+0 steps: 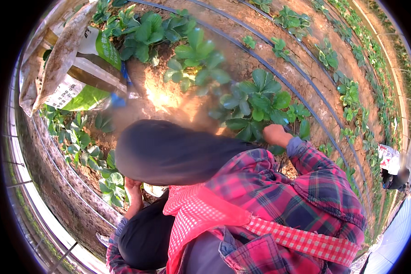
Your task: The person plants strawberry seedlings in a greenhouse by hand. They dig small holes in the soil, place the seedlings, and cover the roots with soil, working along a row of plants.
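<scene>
Low strawberry-like plants (260, 97) with broad green leaves grow in rows in brown soil. At the right edge of one leafy clump is my right hand (275, 134), its fingers partly hidden by leaves, so what they hold cannot be told. My left hand (133, 190) is low on the left, beside another leafy plant (114, 186) and next to my dark-trousered knee; its fingers are mostly covered by the leg. A pale object (154, 189) shows between my legs near that hand.
A large printed woven sack (92, 68) stands open at the upper left. Dark drip-irrigation hoses (274, 66) run along the bed. A pale bed edge (72, 185) curves along the left. Another person (394, 167) is far off at the right.
</scene>
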